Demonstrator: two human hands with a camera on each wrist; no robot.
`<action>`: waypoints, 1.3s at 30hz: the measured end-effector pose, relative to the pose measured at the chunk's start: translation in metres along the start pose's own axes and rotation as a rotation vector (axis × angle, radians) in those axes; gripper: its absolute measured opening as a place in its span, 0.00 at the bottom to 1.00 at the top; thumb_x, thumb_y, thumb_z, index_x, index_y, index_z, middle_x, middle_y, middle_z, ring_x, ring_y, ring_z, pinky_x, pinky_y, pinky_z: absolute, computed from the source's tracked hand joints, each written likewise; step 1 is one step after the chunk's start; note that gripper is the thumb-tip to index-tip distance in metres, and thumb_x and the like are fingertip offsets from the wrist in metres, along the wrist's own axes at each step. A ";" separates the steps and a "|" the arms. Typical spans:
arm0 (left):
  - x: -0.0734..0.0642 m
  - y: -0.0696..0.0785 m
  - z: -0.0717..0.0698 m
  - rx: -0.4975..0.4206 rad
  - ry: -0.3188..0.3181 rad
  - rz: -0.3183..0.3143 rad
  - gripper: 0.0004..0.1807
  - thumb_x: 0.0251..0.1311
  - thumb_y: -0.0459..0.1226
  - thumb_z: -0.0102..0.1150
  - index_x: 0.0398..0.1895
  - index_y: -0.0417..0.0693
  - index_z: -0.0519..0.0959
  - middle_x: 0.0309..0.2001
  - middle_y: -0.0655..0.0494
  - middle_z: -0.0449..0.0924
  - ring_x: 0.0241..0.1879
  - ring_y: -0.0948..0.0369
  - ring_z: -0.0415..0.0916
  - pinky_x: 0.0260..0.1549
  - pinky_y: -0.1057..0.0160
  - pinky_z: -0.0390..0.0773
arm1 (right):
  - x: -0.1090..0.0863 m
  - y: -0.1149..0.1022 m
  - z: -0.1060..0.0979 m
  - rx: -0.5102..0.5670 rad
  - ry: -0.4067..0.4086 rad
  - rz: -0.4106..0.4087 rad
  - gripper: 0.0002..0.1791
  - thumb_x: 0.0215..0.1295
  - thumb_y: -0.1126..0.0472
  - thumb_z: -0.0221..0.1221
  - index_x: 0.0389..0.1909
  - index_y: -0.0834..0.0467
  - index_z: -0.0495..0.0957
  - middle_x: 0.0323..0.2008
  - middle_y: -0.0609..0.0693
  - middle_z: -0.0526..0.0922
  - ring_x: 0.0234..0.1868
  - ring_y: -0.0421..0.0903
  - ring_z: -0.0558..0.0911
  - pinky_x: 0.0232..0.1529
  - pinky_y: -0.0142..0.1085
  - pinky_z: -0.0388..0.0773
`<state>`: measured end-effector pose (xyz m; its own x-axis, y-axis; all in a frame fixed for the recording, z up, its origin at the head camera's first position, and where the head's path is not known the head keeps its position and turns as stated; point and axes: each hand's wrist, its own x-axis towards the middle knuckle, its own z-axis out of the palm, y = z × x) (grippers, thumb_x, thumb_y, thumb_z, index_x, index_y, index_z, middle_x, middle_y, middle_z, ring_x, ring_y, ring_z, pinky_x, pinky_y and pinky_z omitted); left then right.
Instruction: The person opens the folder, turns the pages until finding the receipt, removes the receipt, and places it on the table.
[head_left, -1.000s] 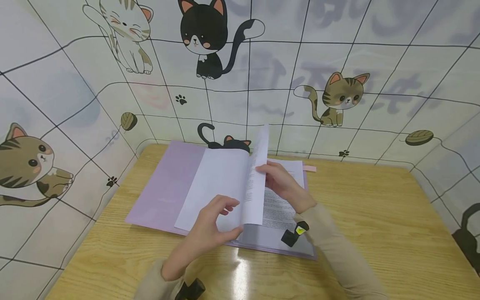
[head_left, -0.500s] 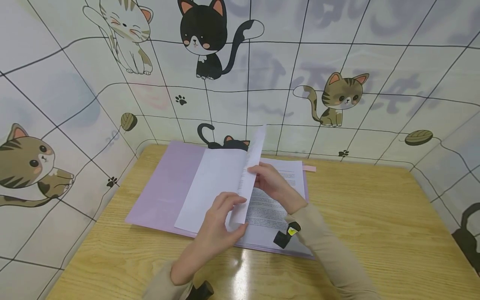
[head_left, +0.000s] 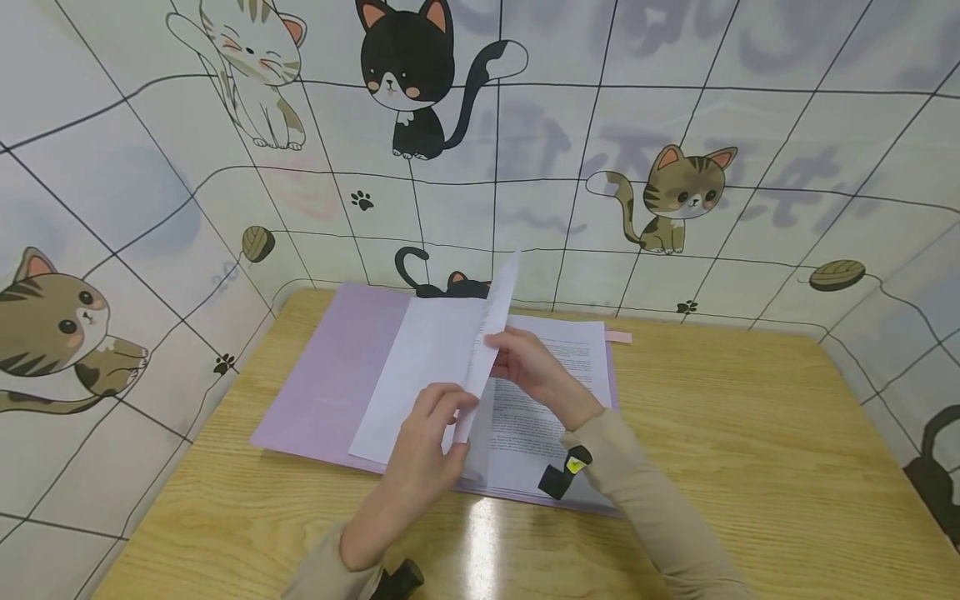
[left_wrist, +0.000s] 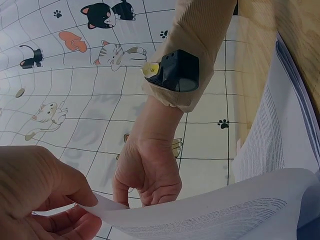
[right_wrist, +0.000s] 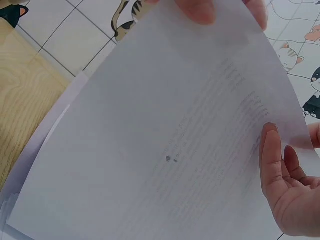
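An open purple folder (head_left: 337,367) lies on the table with white pages inside. Above its middle stands a raised printed sheet (head_left: 498,296), turned nearly edge-on in the head view. My right hand (head_left: 536,371) pinches the sheet's free edge at mid-height, thumb on one face and fingers behind. Lower down, my left hand (head_left: 423,446) has the same edge between thumb and fingers, as the left wrist view shows at the sheet's corner (left_wrist: 102,205). Under the right hand lies a page of dense text (head_left: 525,417). A blank white page (head_left: 416,367) covers the left side.
The wooden table (head_left: 750,433) extends to the right of the folder. A pink tab (head_left: 619,337) sticks out at the folder's right edge. Behind stands a wall covering (head_left: 555,125) with printed cats. Each wrist carries a small black camera (head_left: 555,482).
The raised sheet has swung leftward, uncovering more of the printed page on the right. My right hand moved left with it. My left hand closed from a spread pose onto the sheet's lower edge.
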<state>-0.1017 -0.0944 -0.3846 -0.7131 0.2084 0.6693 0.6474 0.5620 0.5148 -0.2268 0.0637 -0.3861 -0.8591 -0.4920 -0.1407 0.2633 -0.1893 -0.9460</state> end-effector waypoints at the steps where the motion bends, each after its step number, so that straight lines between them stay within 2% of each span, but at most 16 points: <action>1: 0.000 -0.001 -0.001 -0.001 0.003 -0.002 0.29 0.24 0.12 0.60 0.39 0.35 0.75 0.41 0.47 0.72 0.41 0.55 0.74 0.32 0.66 0.79 | 0.000 0.000 0.000 0.000 -0.005 -0.002 0.23 0.67 0.64 0.46 0.60 0.70 0.61 0.36 0.46 0.82 0.36 0.39 0.82 0.39 0.31 0.78; 5: -0.002 -0.006 -0.004 0.011 0.012 -0.022 0.28 0.25 0.11 0.60 0.38 0.35 0.75 0.40 0.47 0.72 0.38 0.55 0.75 0.30 0.67 0.79 | -0.001 -0.001 0.001 0.012 -0.023 -0.001 0.19 0.68 0.62 0.46 0.56 0.67 0.64 0.35 0.48 0.81 0.34 0.40 0.81 0.37 0.31 0.79; 9: -0.004 -0.012 -0.009 0.037 0.026 -0.026 0.28 0.26 0.11 0.60 0.38 0.34 0.74 0.39 0.47 0.72 0.34 0.56 0.75 0.29 0.68 0.78 | -0.002 -0.003 0.000 0.003 -0.038 0.012 0.10 0.67 0.61 0.48 0.45 0.61 0.71 0.32 0.48 0.81 0.33 0.41 0.81 0.37 0.32 0.79; 13: -0.007 -0.021 -0.013 0.062 0.034 -0.032 0.27 0.27 0.11 0.59 0.38 0.34 0.74 0.38 0.46 0.73 0.32 0.57 0.74 0.28 0.68 0.77 | -0.004 -0.004 -0.003 -0.024 -0.042 0.023 0.06 0.67 0.60 0.49 0.37 0.57 0.71 0.32 0.48 0.80 0.34 0.41 0.81 0.40 0.33 0.78; 20: -0.014 -0.041 -0.021 0.078 0.051 -0.037 0.26 0.30 0.10 0.57 0.40 0.31 0.73 0.37 0.44 0.74 0.32 0.56 0.73 0.27 0.68 0.78 | -0.007 -0.003 -0.015 -0.026 -0.005 0.043 0.07 0.69 0.61 0.48 0.39 0.60 0.70 0.31 0.49 0.80 0.33 0.42 0.81 0.40 0.33 0.78; 25: -0.020 -0.056 -0.027 0.080 0.076 -0.054 0.26 0.31 0.10 0.54 0.40 0.29 0.73 0.34 0.44 0.73 0.30 0.57 0.73 0.25 0.66 0.78 | -0.009 0.001 -0.027 -0.044 0.008 0.050 0.06 0.70 0.61 0.47 0.38 0.57 0.72 0.32 0.49 0.80 0.34 0.42 0.81 0.40 0.32 0.78; 31: -0.029 -0.072 -0.036 0.093 0.080 -0.128 0.27 0.32 0.10 0.51 0.43 0.28 0.72 0.34 0.43 0.72 0.30 0.56 0.72 0.23 0.66 0.77 | -0.010 0.005 -0.040 -0.044 0.028 0.064 0.06 0.69 0.61 0.47 0.38 0.57 0.72 0.32 0.49 0.79 0.34 0.42 0.80 0.40 0.31 0.78; 39: -0.042 -0.089 -0.044 0.188 0.016 -0.240 0.30 0.34 0.12 0.54 0.49 0.27 0.70 0.36 0.38 0.73 0.31 0.51 0.72 0.25 0.59 0.76 | -0.010 0.010 -0.058 -0.061 0.078 0.094 0.06 0.69 0.61 0.48 0.40 0.59 0.70 0.33 0.50 0.79 0.35 0.42 0.80 0.41 0.31 0.78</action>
<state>-0.1175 -0.1881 -0.4346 -0.8343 0.0401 0.5498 0.3989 0.7322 0.5520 -0.2411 0.1160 -0.4107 -0.8642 -0.4369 -0.2494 0.3188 -0.0921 -0.9433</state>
